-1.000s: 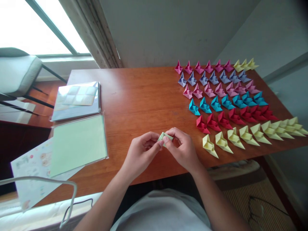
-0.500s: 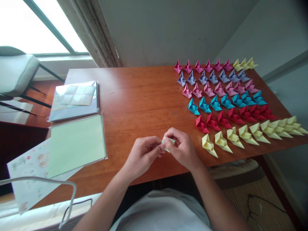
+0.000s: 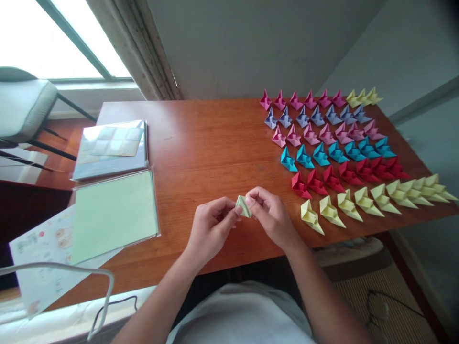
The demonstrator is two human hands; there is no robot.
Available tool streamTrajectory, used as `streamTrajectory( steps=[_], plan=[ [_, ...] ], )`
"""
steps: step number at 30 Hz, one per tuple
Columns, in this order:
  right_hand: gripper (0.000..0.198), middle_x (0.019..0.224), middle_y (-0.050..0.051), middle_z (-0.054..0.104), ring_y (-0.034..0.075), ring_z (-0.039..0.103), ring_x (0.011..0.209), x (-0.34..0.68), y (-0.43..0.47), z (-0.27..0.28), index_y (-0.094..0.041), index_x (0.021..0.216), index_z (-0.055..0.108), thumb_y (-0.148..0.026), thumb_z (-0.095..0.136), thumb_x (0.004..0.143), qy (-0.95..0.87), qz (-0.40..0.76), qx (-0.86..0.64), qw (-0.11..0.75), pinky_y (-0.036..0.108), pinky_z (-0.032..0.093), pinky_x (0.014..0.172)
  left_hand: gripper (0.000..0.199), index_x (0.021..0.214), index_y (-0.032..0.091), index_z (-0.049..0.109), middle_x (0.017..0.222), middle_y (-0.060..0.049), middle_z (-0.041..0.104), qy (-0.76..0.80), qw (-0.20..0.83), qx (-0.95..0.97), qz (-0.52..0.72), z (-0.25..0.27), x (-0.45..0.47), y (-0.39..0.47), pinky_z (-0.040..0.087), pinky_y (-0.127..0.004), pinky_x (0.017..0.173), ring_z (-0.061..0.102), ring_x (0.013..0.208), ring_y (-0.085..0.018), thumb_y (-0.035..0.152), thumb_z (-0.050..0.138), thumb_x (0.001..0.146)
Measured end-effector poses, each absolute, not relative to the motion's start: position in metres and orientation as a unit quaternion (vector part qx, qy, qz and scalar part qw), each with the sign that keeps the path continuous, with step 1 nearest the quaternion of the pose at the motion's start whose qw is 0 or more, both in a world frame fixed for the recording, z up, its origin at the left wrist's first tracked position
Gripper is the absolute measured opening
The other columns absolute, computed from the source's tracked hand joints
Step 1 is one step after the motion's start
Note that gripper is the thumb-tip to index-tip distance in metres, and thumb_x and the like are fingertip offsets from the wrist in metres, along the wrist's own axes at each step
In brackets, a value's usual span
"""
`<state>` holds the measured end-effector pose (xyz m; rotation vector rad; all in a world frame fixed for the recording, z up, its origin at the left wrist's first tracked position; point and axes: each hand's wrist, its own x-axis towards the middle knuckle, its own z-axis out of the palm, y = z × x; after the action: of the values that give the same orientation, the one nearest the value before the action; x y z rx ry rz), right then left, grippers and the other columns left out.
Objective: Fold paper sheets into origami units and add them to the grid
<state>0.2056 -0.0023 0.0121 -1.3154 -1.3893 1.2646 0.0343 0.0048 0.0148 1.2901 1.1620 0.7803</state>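
Note:
A small piece of pale green folded paper (image 3: pixel 244 206) is held above the front part of the table, its folds forming a triangle. My left hand (image 3: pixel 212 224) pinches its left corner between thumb and fingers. At its right edge my right hand (image 3: pixel 269 212) grips it the same way. Closest to my right hand stands a row of pale yellow paper boats (image 3: pixel 310 217). Behind these are rows of red boats (image 3: pixel 315 180), turquoise boats (image 3: pixel 321 154), pink boats (image 3: pixel 311 133), lilac boats (image 3: pixel 302 117) and magenta boats (image 3: pixel 295 99), the last ending in several yellow ones.
On the left of the brown wooden table (image 3: pixel 201 153) lies a pack of light green paper (image 3: pixel 114 215), partly over a printed sheet (image 3: pixel 43 258). Another wrapped pack (image 3: pixel 82 160) lies behind it. A white cable (image 3: pixel 71 269) arches at lower left. A chair (image 3: pixel 28 105) stands beyond.
The folded paper has turned, so its triangular face now shows between my hands. My fingers have shifted outward to its opposite sides, with both hands slightly further apart.

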Motion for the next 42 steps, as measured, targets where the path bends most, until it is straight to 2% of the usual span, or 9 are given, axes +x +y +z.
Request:
streamTrajectory(
  steps=[4, 8, 13, 17, 22, 28, 32, 37, 42],
  plan=[
    [0.019, 0.073, -0.001, 0.060, 0.013, 0.053, 0.066, 0.2060, -0.0020, 0.0122, -0.019, 0.081, 0.061, -0.032, 0.058, 0.095, -0.606, 0.466, -0.522, 0.377, 0.025, 0.040, 0.059, 0.032, 0.075, 0.015, 0.068, 0.066, -0.003, 0.066, 0.489, 0.582, 0.559, 0.331, 0.0151, 0.0330, 0.0045, 0.049, -0.023, 0.057, 0.060, 0.060, -0.014, 0.044, 0.068, 0.087],
    [0.020, 0.070, -0.001, 0.060, 0.013, 0.053, 0.066, 0.2061, -0.0010, 0.0129, -0.019, 0.075, 0.062, -0.028, 0.059, 0.093, -0.634, 0.429, -0.519, 0.380, 0.025, 0.040, 0.060, 0.032, 0.072, 0.015, 0.066, 0.064, -0.002, 0.065, 0.479, 0.599, 0.553, 0.324, 0.0157, 0.0321, 0.0047, 0.048, -0.023, 0.057, 0.059, 0.060, -0.014, 0.044, 0.071, 0.085],
    [0.025, 0.075, 0.001, 0.064, 0.015, 0.058, 0.069, 0.2050, -0.0008, 0.0116, -0.019, 0.082, 0.065, -0.039, 0.059, 0.095, -0.575, 0.499, -0.511, 0.398, 0.026, 0.044, 0.062, 0.030, 0.075, 0.016, 0.067, 0.066, -0.002, 0.066, 0.487, 0.580, 0.554, 0.345, 0.0139, 0.0312, 0.0052, 0.046, -0.022, 0.055, 0.058, 0.059, -0.013, 0.043, 0.070, 0.086],
    [0.032, 0.072, -0.001, 0.057, 0.013, 0.054, 0.067, 0.2051, -0.0028, 0.0117, -0.019, 0.083, 0.061, -0.046, 0.054, 0.097, -0.535, 0.533, -0.514, 0.407, 0.024, 0.042, 0.060, 0.029, 0.075, 0.016, 0.066, 0.063, 0.000, 0.063, 0.507, 0.544, 0.560, 0.366, 0.0128, 0.0306, 0.0050, 0.044, -0.022, 0.054, 0.056, 0.056, -0.012, 0.042, 0.068, 0.088],
    [0.031, 0.069, -0.002, 0.053, 0.012, 0.049, 0.063, 0.2045, -0.0044, 0.0114, -0.019, 0.075, 0.056, -0.042, 0.057, 0.096, -0.575, 0.511, -0.525, 0.365, 0.024, 0.039, 0.058, 0.029, 0.075, 0.017, 0.065, 0.063, 0.001, 0.061, 0.508, 0.550, 0.536, 0.389, 0.0128, 0.0301, 0.0045, 0.044, -0.022, 0.054, 0.055, 0.056, -0.012, 0.043, 0.070, 0.087],
    [0.028, 0.066, -0.002, 0.055, 0.012, 0.047, 0.060, 0.2036, -0.0027, 0.0092, -0.019, 0.071, 0.057, -0.034, 0.057, 0.095, -0.613, 0.467, -0.523, 0.364, 0.025, 0.036, 0.056, 0.031, 0.075, 0.016, 0.066, 0.064, 0.000, 0.062, 0.498, 0.591, 0.503, 0.387, 0.0138, 0.0307, 0.0053, 0.046, -0.022, 0.055, 0.056, 0.057, -0.012, 0.045, 0.073, 0.083],
    [0.029, 0.066, -0.002, 0.057, 0.012, 0.049, 0.060, 0.2020, -0.0024, 0.0089, -0.019, 0.072, 0.058, -0.036, 0.057, 0.096, -0.606, 0.471, -0.526, 0.367, 0.025, 0.037, 0.055, 0.030, 0.075, 0.015, 0.066, 0.067, 0.000, 0.064, 0.490, 0.609, 0.483, 0.395, 0.0139, 0.0301, 0.0061, 0.047, -0.021, 0.056, 0.057, 0.059, -0.011, 0.043, 0.074, 0.083],
    [0.029, 0.075, 0.000, 0.064, 0.014, 0.058, 0.069, 0.2052, -0.0031, 0.0108, -0.019, 0.085, 0.066, -0.042, 0.054, 0.099, -0.562, 0.543, -0.497, 0.377, 0.025, 0.044, 0.063, 0.025, 0.078, 0.016, 0.067, 0.070, 0.000, 0.066, 0.480, 0.614, 0.478, 0.405, 0.0137, 0.0302, 0.0062, 0.047, -0.021, 0.058, 0.058, 0.061, -0.011, 0.039, 0.073, 0.085],
    [0.038, 0.073, 0.000, 0.062, 0.014, 0.057, 0.069, 0.2085, -0.0048, 0.0157, -0.018, 0.077, 0.061, -0.042, 0.046, 0.103, -0.588, 0.525, -0.493, 0.368, 0.025, 0.042, 0.064, 0.025, 0.077, 0.015, 0.067, 0.069, 0.000, 0.066, 0.484, 0.612, 0.479, 0.402, 0.0146, 0.0311, 0.0064, 0.047, -0.021, 0.058, 0.058, 0.061, -0.011, 0.038, 0.071, 0.087]
  ],
)
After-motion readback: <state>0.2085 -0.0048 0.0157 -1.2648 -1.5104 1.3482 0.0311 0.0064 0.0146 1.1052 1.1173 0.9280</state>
